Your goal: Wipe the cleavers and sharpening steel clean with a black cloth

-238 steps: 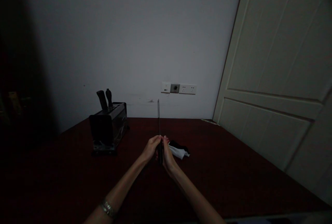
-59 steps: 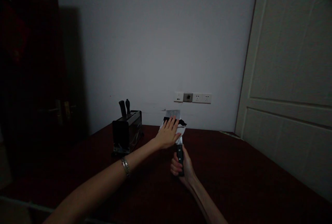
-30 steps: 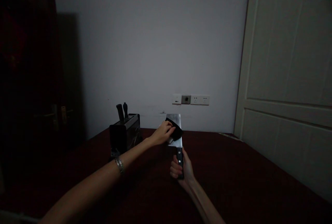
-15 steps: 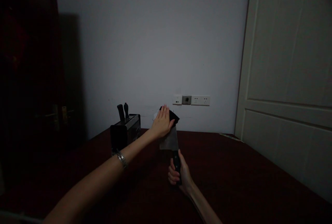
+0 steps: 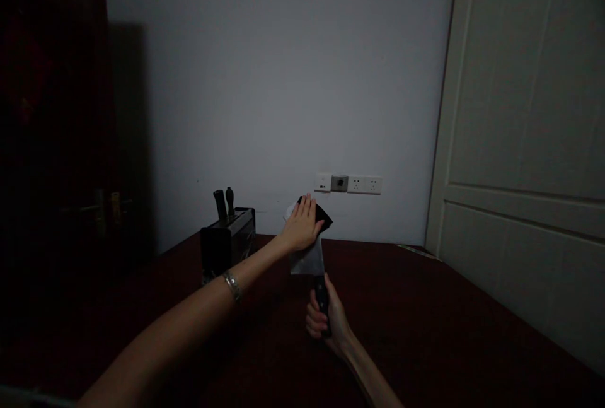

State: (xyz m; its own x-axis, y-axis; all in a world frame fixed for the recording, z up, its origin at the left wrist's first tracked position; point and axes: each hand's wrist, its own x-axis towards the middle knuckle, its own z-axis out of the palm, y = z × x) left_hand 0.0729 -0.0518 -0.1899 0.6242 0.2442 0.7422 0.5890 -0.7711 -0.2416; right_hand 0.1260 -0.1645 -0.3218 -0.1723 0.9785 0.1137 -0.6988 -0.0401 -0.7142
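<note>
My right hand [image 5: 328, 320] is wrapped round the black handle of a kitchen cleaver [image 5: 307, 262], whose broad metal blade points away from me. My left hand [image 5: 302, 225] lies over the upper blade with its fingers stretched out flat. Under that palm is a dark cloth-like piece [image 5: 324, 217], with a pale bit showing at its left edge; its exact kind I cannot make out. The hand and this piece hide the far part of the blade. A metal-banded watch or bracelet is on my left wrist.
A black knife block [image 5: 229, 234] with two dark handles upright in it stands left of the cleaver on a dark red table [image 5: 406, 307]. Behind are a pale wall with a row of sockets [image 5: 348, 183] and a light door [image 5: 524, 162] at the right.
My left hand and the dark piece under it have slid slightly to the right across the blade. My right hand keeps its hold on the handle in nearly the same place.
</note>
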